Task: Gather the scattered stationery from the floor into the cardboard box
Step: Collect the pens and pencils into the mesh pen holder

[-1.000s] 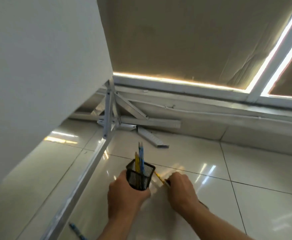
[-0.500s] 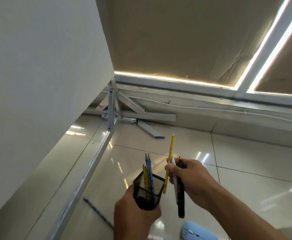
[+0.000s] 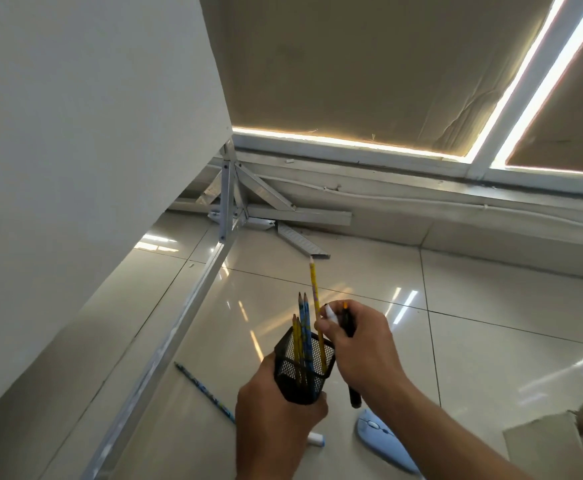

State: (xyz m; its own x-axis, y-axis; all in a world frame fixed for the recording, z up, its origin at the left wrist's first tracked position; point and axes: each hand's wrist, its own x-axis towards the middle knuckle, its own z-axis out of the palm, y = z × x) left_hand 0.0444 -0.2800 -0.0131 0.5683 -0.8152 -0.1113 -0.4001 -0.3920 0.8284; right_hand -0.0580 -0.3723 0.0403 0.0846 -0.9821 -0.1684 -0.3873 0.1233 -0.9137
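Fingers of the left hand curl round the mesh cup; right hand pinches a yellow pencil, lower end in the cup, plus a marker; a blue pencil lies on the floor beside; box flap at lower right.

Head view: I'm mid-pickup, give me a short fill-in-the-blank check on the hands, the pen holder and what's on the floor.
The left hand grips the pen holder, made of ____ wire mesh.
The right hand holds the yellow pencil with its ____ end in the pen holder.
The loose pencil on the floor by the metal rail is patterned ____.
The cardboard box shows at the view's bottom ____ corner.
Missing words: black; lower; blue; right.
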